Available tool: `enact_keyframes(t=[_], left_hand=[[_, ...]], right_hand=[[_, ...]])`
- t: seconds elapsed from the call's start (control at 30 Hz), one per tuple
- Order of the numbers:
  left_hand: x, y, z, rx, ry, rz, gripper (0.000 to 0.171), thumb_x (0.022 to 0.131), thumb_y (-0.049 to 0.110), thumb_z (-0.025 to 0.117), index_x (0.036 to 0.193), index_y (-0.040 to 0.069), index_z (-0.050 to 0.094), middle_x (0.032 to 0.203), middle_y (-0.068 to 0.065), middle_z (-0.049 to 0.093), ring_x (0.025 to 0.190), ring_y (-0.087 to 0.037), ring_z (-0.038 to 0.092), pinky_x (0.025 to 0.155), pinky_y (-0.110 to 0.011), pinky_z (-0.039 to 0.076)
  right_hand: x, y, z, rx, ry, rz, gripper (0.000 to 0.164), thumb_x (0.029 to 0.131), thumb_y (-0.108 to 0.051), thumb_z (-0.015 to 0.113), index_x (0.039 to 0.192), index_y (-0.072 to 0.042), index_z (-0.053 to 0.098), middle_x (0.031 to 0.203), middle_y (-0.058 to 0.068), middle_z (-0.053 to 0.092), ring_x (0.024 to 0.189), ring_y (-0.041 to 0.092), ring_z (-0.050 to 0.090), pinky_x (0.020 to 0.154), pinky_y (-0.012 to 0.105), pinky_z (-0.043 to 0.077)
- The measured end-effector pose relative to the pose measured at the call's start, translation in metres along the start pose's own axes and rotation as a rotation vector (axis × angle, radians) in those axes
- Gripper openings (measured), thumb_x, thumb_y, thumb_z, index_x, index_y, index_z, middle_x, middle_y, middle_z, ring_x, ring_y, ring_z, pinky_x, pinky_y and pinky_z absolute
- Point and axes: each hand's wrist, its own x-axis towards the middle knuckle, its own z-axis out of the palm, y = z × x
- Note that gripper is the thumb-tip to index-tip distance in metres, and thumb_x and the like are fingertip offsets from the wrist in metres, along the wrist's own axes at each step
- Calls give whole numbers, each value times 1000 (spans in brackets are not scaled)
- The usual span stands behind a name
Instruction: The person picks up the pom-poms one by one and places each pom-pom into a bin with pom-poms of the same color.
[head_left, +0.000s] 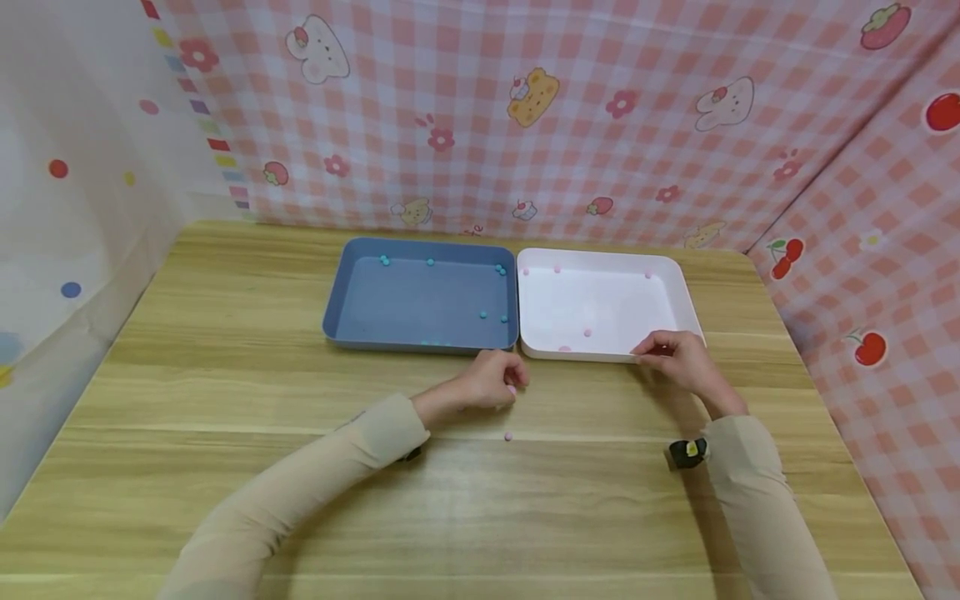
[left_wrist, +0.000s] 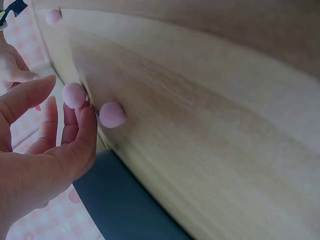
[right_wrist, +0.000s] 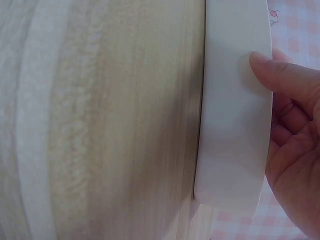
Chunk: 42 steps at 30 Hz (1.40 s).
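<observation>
My left hand is low over the table in front of the trays. In the left wrist view, its thumb and fingers stand apart around a small pink ball, with a second pink ball just beyond the fingertips. Another pink ball lies nearer to me on the wood. My right hand grips the front wall of the white tray near its right corner, thumb outside and fingers over the rim. Several pink balls are inside that tray.
A blue-grey tray adjoins the white one on the left and contains several teal balls. Both trays stand toward the back of the wooden table. Behind rises a pink checked cloth; another hangs at the right.
</observation>
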Motion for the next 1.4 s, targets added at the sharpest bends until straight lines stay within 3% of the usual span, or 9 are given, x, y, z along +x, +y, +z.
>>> enact_keyframes(t=[0.97, 1.23, 1.4], left_hand=[[4, -1, 2, 102, -9, 69, 20, 66, -14, 55, 76, -2, 67, 68, -3, 61, 63, -8, 53, 57, -13, 41], [6, 3, 1, -11, -40, 5, 15, 73, -13, 59, 80, -1, 66, 74, -4, 62, 69, -12, 55, 62, -16, 45], [8, 9, -2, -49, -56, 32, 12, 77, -9, 63, 86, -2, 67, 81, -5, 64, 73, -9, 56, 67, -17, 46]], right_hand=[[0, 2, -1, -10, -14, 52, 8, 77, 11, 70, 77, 4, 68, 76, 16, 66, 63, 3, 49, 55, 14, 42], [1, 3, 0, -16, -2, 48, 8, 75, 12, 70, 76, 4, 67, 74, 15, 65, 63, 1, 49, 55, 14, 43], [0, 3, 0, -6, 2, 30, 8, 75, 12, 70, 76, 5, 67, 73, 16, 65, 62, 1, 50, 55, 14, 43]])
